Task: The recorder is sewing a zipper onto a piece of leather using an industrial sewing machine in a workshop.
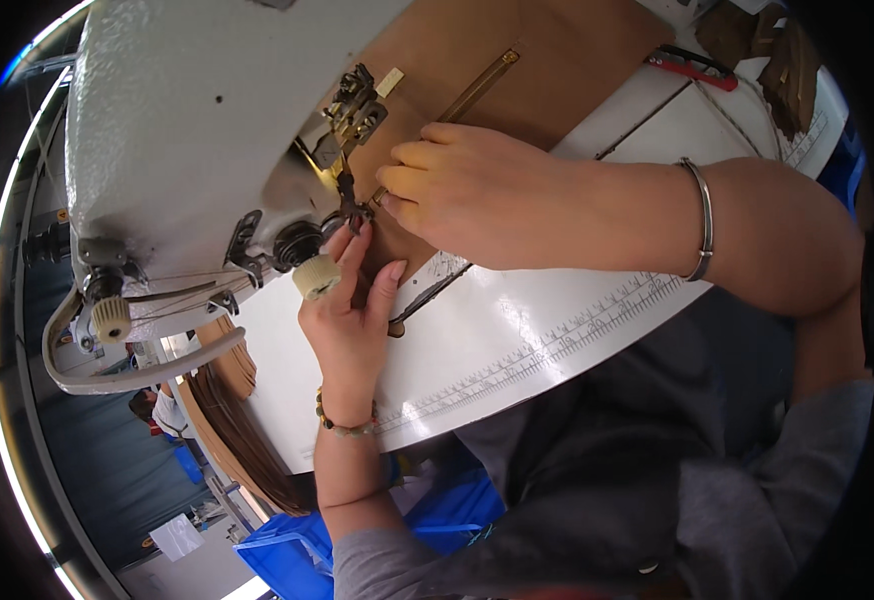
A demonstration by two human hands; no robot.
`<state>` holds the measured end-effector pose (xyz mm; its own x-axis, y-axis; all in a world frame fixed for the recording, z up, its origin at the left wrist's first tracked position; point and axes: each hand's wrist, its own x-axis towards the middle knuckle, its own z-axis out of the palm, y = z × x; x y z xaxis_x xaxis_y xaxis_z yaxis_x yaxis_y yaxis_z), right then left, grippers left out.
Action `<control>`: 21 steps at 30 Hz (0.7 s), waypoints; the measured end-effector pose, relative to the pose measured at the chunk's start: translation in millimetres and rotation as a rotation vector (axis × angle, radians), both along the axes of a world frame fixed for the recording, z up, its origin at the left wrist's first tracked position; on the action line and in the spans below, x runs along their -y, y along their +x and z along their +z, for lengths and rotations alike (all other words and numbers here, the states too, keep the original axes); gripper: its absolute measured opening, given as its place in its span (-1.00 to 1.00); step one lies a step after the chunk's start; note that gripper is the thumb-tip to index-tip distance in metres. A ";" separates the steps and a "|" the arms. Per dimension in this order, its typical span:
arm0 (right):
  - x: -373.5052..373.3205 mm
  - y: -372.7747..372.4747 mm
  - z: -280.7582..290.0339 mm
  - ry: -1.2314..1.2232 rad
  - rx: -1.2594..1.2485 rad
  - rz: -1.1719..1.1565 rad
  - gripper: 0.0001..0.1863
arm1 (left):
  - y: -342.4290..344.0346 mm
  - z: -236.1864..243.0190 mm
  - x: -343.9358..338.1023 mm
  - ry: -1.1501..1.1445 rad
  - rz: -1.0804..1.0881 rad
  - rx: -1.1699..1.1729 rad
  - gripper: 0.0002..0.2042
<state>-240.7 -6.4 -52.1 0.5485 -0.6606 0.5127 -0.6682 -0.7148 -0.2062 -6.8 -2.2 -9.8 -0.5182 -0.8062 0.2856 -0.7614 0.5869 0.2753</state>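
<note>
Head view: strip (478, 89) laid on sheet (567, 85), seemingly unfinished — right hand (472, 190) over strip, left hand (345, 322) by sheet's near corner; grips cannot be told.

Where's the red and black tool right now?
The red and black tool lies at the head view's upper right, on the white table beside the brown sheet.

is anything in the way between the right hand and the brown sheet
Yes, a narrow brown strip lies on the brown sheet and appears to pass beneath the right hand. Nothing else visible stands between them; the metal presser foot is just left of the hand. What the palm covers is hidden.
</note>
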 end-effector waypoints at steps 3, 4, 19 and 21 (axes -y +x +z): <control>-1.1 0.2 2.1 -0.020 -0.019 -0.016 -0.82 | 3.0 -5.0 1.7 -0.027 0.028 -0.056 -0.63; -1.6 0.2 2.7 -0.027 -0.028 -0.023 -0.82 | 4.3 -7.4 1.9 0.058 0.100 -0.219 -0.67; 1.5 6.0 -1.2 -0.067 -0.064 -0.042 -0.85 | -16.5 -17.3 21.7 0.162 0.246 -0.759 -0.88; 1.5 5.6 -0.5 -0.065 -0.066 -0.040 -0.85 | -20.6 -16.8 21.1 0.182 0.258 -0.812 -0.87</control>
<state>-235.1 -7.9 -52.6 0.5562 -0.6495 0.5184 -0.7074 -0.6974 -0.1148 -27.5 -23.3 -26.6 -0.0052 -0.9395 0.3425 -0.3924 0.3169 0.8635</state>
